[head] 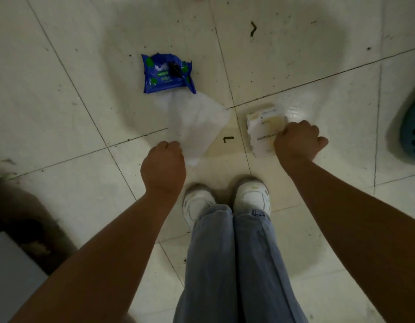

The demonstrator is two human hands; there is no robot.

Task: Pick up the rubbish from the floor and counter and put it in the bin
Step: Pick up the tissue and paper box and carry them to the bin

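- While the person bends over the pale tiled floor (62,113), both hands are closed on rubbish, so it seems two pieces are being collected in one go to save a trip.
- The left hand (163,166), at the centre of the frame, is a closed fist pinching the lower corner of a thin translucent white plastic bag (197,122); the bag spreads upward from the fist, and I judge it is held by the corner because that was the nearest edge.
- The right hand (297,141), right of centre, is also closed, and it grips the right edge of a small white printed paper packet (263,129); the fingers themselves are hidden under each fist.
- A crumpled blue plastic wrapper with green dots (168,74) lies on the floor in the upper middle of the frame, just above the bag's top edge and apart from both hands, not held by anything.
- A blue perforated plastic basket (412,134) shows at the right edge; whether it is the bin, I cannot tell.
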